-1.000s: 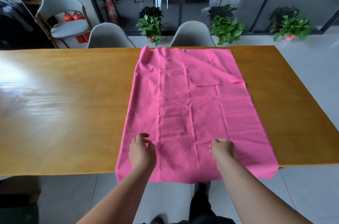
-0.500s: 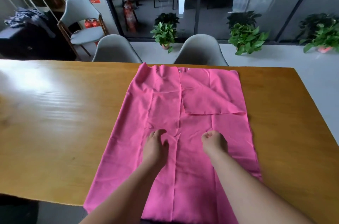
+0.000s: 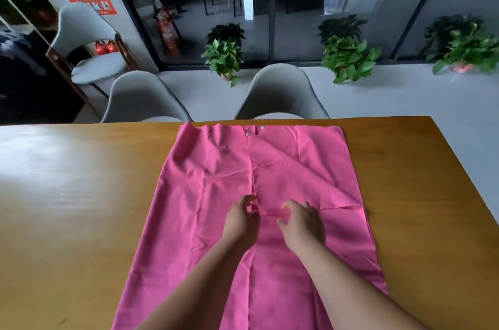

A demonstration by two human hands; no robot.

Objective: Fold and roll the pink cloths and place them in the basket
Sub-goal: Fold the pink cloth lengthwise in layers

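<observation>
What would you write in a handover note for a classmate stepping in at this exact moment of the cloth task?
Left hand: on the pink cloth near its middle, fingers pinching fabric at the central seam.
Right hand: beside it, fingers curled on the same small ridge of fabric.
Cloth: spread flat on the wooden table, near edge hanging over the front; a folded-over flap lies at the far right.
Basket: not in view.
Done: cloth laid out.
Left: fold, roll, place in basket.
</observation>
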